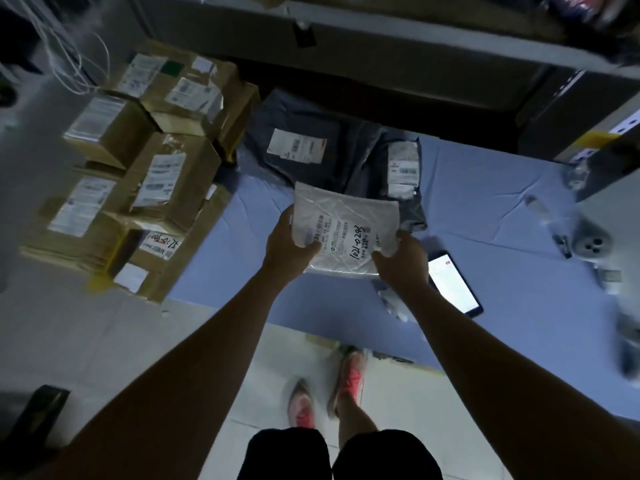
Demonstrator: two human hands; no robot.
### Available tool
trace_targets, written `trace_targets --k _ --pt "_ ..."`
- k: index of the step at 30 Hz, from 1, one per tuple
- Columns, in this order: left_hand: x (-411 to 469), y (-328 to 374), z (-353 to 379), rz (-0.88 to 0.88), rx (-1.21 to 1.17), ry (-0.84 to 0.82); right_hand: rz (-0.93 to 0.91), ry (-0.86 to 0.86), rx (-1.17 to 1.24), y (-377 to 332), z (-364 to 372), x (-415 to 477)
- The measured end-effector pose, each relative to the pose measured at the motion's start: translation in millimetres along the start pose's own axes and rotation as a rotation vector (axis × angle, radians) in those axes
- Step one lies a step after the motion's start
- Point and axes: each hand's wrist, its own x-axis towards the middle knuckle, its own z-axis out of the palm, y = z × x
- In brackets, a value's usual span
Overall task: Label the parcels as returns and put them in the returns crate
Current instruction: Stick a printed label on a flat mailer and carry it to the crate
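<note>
left hand grips white parcel at its left edge | right hand pinches its right corner — parcel held between both hands, label up, above blue counter | grey mailers just beyond hands | cardboard boxes left of left hand | phone just right of right hand

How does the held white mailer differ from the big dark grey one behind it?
Colour: white mailer is pale, crinkled; dark grey mailer is dark. Pose: white mailer is gripped by left hand and right hand; dark grey mailer lies on the blue table. Label: white mailer's has handwritten digits; dark grey mailer's shows none. Both are soft bags with printed labels.
</note>
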Motion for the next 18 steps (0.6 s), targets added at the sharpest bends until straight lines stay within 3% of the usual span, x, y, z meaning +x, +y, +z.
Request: trace_targets --k 12,16,18 --pt "-35 -50 39 -0.196 0.31 -0.019 -0.089 -0.225 -0.22 55 3 0" --pt "-32 -45 50 -0.195 0.45 0.005 -0.085 -0.135 -0.158 64 -19 18" --pt "-31 -41 54 -0.224 0.485 0.016 -0.085 -0.102 -0.24 74 -32 27"
